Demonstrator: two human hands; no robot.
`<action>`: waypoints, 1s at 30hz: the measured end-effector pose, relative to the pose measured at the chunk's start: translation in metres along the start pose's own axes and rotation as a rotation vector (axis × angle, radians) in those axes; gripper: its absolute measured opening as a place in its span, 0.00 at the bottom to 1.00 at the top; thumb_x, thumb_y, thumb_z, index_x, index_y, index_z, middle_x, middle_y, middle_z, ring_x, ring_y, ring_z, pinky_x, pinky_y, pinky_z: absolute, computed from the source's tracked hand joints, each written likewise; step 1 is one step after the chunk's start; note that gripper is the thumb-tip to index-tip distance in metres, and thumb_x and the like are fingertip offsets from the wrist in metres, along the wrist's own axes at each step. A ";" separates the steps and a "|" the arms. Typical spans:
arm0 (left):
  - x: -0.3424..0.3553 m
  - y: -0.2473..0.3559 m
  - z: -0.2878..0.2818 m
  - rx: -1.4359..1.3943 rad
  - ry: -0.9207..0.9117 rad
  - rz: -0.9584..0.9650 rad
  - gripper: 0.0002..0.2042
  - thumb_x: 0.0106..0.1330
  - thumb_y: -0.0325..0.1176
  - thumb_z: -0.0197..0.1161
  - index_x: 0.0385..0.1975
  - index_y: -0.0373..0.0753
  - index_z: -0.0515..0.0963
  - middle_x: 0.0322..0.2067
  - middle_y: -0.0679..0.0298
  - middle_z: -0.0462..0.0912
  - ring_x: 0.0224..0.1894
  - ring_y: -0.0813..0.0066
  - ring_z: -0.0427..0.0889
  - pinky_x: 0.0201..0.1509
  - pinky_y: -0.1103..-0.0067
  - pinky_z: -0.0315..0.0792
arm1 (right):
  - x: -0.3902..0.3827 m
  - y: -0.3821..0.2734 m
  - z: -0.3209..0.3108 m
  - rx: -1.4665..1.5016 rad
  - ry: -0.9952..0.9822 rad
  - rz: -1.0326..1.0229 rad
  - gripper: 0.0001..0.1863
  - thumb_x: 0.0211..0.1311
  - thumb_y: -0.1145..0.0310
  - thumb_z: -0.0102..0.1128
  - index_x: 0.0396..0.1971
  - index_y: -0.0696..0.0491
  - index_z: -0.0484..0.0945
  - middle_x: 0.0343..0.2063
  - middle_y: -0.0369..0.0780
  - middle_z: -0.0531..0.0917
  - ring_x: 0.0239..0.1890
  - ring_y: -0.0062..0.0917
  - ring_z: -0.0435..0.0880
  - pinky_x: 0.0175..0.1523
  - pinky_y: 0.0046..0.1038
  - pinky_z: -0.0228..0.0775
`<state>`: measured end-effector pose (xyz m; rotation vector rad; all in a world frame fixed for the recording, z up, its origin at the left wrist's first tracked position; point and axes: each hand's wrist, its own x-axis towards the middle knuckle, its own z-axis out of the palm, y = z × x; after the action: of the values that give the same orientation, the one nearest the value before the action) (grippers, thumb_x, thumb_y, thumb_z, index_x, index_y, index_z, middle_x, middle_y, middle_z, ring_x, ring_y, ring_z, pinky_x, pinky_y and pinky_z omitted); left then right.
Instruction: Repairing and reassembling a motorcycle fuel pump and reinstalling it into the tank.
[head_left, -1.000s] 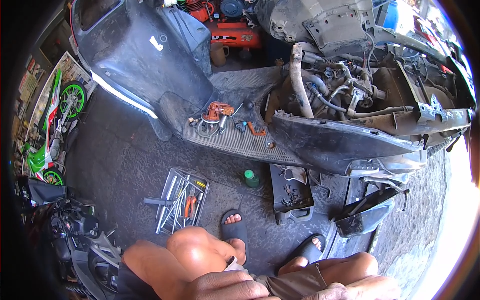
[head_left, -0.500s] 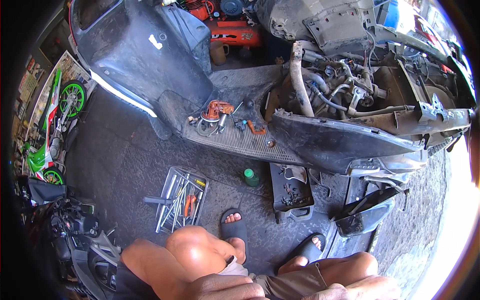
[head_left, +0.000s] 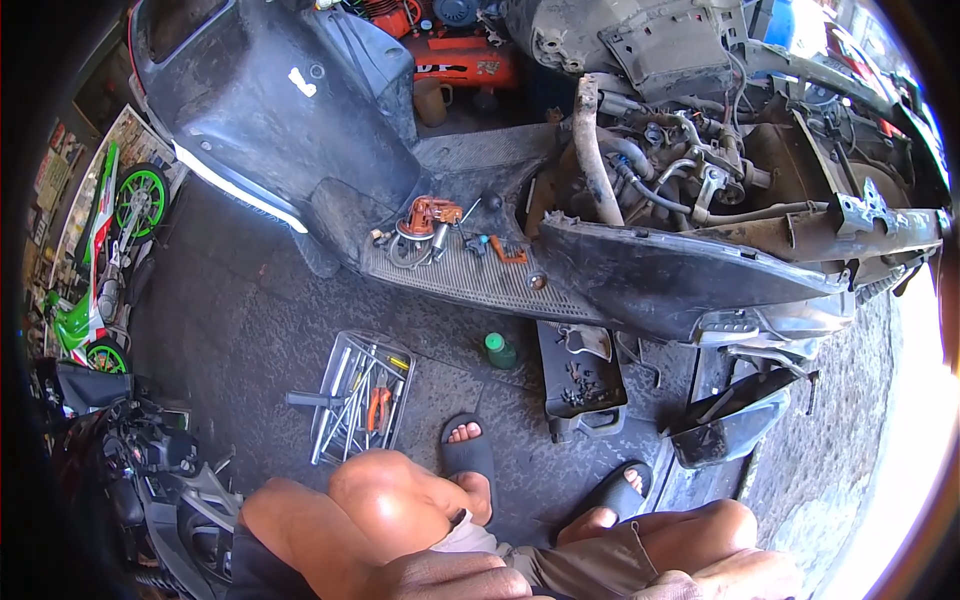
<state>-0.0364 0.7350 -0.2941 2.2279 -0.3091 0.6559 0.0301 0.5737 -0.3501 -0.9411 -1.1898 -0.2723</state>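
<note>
Scooter, partly stripped, stood unchanged from moments earlier. Left hand lay curled, right hand showed less than before; I couldn't tell either's hold. Orange fuel-pump assembly lay untouched on the footboard.

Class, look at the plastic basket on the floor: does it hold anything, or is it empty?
Not empty: metal tools lie jumbled inside the basket, with orange-handled pliers among them.
</note>
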 end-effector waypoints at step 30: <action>-0.001 0.005 0.008 0.048 0.098 -0.055 0.12 0.60 0.44 0.61 0.25 0.43 0.82 0.16 0.71 0.72 0.19 0.76 0.75 0.30 0.77 0.72 | -0.006 -0.002 -0.006 -0.028 -0.089 -0.015 0.06 0.53 0.83 0.59 0.26 0.57 0.71 0.26 0.48 0.82 0.24 0.32 0.85 0.27 0.33 0.77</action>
<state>-0.0364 0.7257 -0.2956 2.2329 -0.1842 0.7472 0.0309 0.5660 -0.3544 -0.9775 -1.2783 -0.2615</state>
